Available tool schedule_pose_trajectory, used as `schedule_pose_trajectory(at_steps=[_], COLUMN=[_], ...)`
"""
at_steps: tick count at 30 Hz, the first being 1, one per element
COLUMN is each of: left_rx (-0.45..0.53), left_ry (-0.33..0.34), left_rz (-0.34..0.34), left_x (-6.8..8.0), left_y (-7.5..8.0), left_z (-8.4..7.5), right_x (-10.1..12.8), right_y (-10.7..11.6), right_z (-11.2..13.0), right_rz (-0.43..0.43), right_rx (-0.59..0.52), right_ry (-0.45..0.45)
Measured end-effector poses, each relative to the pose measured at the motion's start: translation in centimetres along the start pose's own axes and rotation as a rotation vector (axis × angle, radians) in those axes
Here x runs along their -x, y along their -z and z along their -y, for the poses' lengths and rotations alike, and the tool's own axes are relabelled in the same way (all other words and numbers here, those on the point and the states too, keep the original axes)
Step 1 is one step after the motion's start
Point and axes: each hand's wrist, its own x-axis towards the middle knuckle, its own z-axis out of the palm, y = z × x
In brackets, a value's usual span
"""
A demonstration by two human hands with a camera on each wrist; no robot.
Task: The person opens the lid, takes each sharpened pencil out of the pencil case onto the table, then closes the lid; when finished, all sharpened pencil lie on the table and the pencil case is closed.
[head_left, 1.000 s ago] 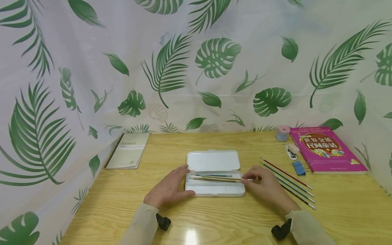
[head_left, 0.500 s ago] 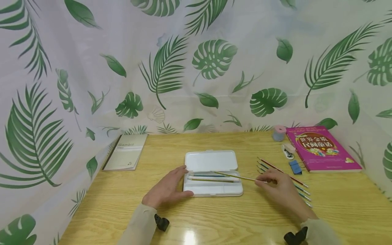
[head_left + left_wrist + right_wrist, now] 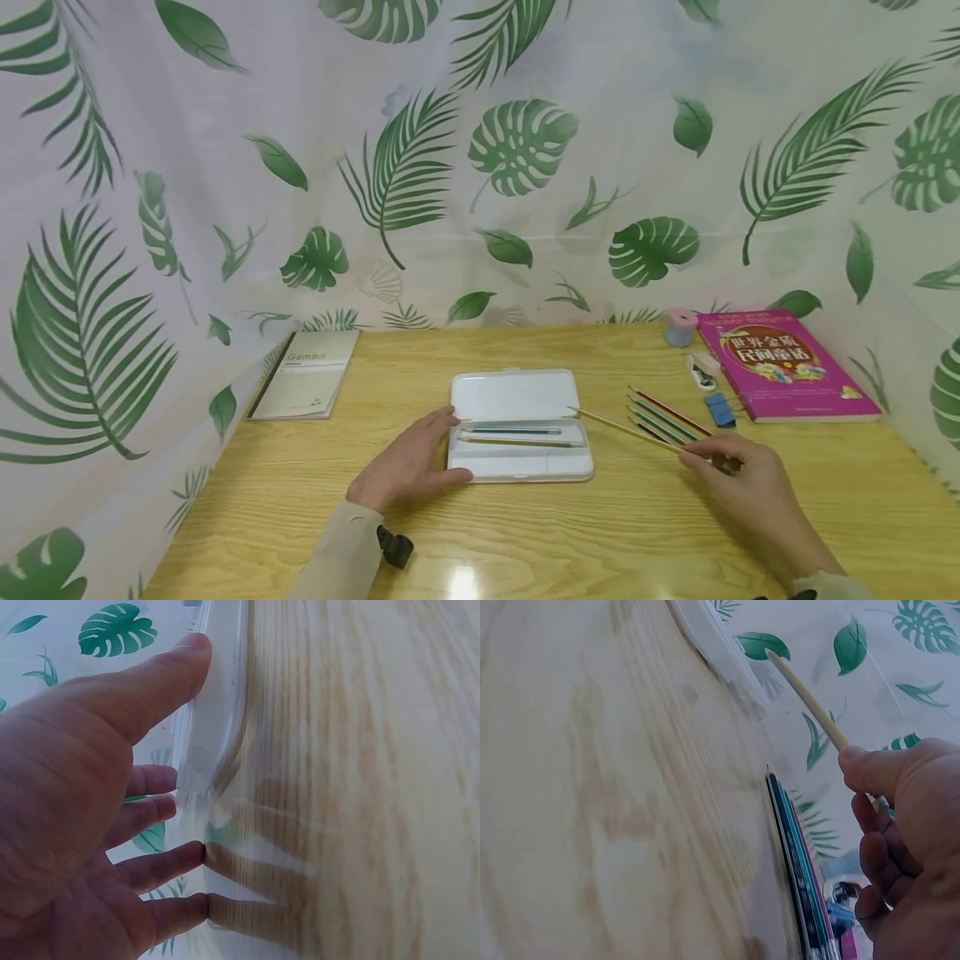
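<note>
Yellow pencil [image 3: 622,427]: light, stiff, slim; right hand [image 3: 750,483] fingers pinch its rear end (tip toward 10 o'clock); left hand [image 3: 408,462], fingers relaxed, steadies pencil case [image 3: 517,433].

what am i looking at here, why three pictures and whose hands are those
These are a person's two bare hands at a wooden table, with no machine involved. The wide picture comes from a camera on the person's head; the two close, tilted ones come from cameras strapped to each wrist.

The left hand rests against the left end of an open white pencil case, which has two pencils lying inside. The left wrist view shows its thumb and fingers touching the case's edge.

The right hand pinches a yellow pencil to the right of the case, above a row of loose pencils.

Also on the table are a pink book, a notebook, and a few small items beside the book.
</note>
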Motion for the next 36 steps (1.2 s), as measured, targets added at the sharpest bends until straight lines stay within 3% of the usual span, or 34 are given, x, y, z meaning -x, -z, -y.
schedule_pose_trajectory(at_steps=[19,27,36], left_rx=[-0.012,-0.002,-0.015], left_ry=[-0.009,-0.039,-0.021], left_rz=[0.005,-0.006,-0.003], left_x=[-0.1,-0.1,-0.1], left_y=[0.0,0.0,-0.1], left_z=[-0.1,-0.1,-0.1], right_x=[4.5,5.5,5.8], right_y=[3.7,3.7,3.7], right_z=[-2.5,-3.2,-3.4], right_rz=[-0.107,-0.055,-0.015], right_rx=[0.094,0.175,0.198], right_ry=[-0.115,-0.225,-0.220])
